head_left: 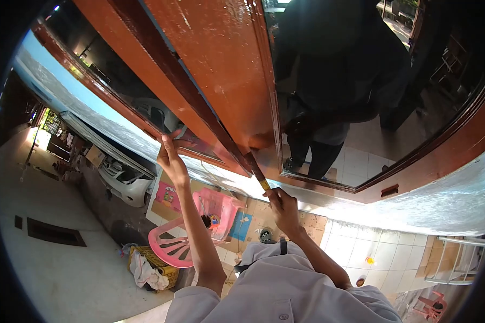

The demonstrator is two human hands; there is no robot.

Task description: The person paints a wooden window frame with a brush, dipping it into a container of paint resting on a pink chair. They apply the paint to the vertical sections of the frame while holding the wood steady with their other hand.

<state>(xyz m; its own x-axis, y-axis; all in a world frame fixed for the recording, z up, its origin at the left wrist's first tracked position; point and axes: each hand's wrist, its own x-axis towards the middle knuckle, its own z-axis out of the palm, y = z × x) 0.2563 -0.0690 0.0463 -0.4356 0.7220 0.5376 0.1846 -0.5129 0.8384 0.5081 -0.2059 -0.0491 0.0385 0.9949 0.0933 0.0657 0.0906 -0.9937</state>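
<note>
My right hand (283,209) is closed around the handle of a paintbrush (261,176), dark toward the tip with a yellow band near my fingers. Its dark end meets the lower part of the glossy reddish-brown wooden frame (221,59). Fingers extended, my left hand (172,157) is at the lower edge of the left window frame (116,105); the fingertips seem to rest on it. To the right of the brush is a dark glass pane (328,102) that reflects a person.
A pink plastic chair (170,242) stands below my left arm with small items on its seat. Nearby are a yellow crate (170,272) with cloth and a white car (124,180). A metal rack (458,261) stands at the right, and cardboard (312,226) covers some floor tiles.
</note>
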